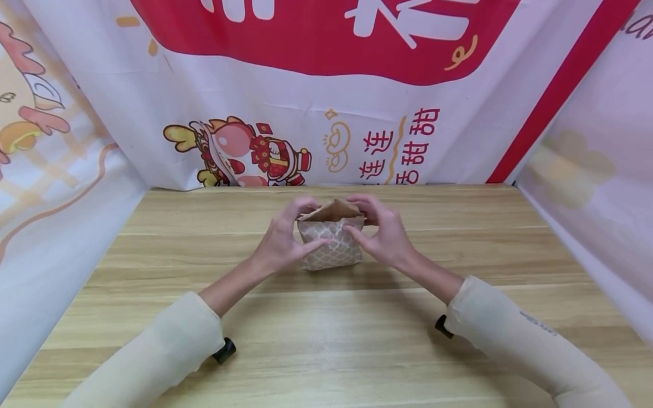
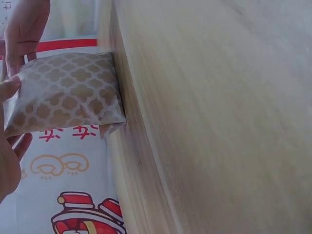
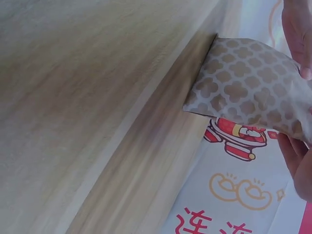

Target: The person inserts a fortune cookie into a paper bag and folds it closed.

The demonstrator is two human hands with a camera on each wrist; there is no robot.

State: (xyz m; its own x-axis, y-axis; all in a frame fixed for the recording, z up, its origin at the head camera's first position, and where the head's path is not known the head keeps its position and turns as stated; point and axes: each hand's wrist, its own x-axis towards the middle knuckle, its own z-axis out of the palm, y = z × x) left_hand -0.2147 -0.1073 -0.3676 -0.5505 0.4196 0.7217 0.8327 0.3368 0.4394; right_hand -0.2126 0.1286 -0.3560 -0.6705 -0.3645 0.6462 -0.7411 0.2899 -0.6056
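Observation:
A small brown paper bag with a white lattice pattern stands upright on the wooden table, its mouth partly open and a plain brown flap raised at the back. My left hand grips the bag's left top edge, thumb on the front and fingers behind. On the other side my right hand holds the right top edge, its thumb pressing the front near the rim. In the left wrist view the patterned bag looks bulged, its base touching the table. The right wrist view shows the bag's face too. What is inside cannot be seen.
The wooden table reaches back to a printed cloth hanging behind the bag. Pale cloth walls enclose the left and right sides. Small black devices sit under both sleeves.

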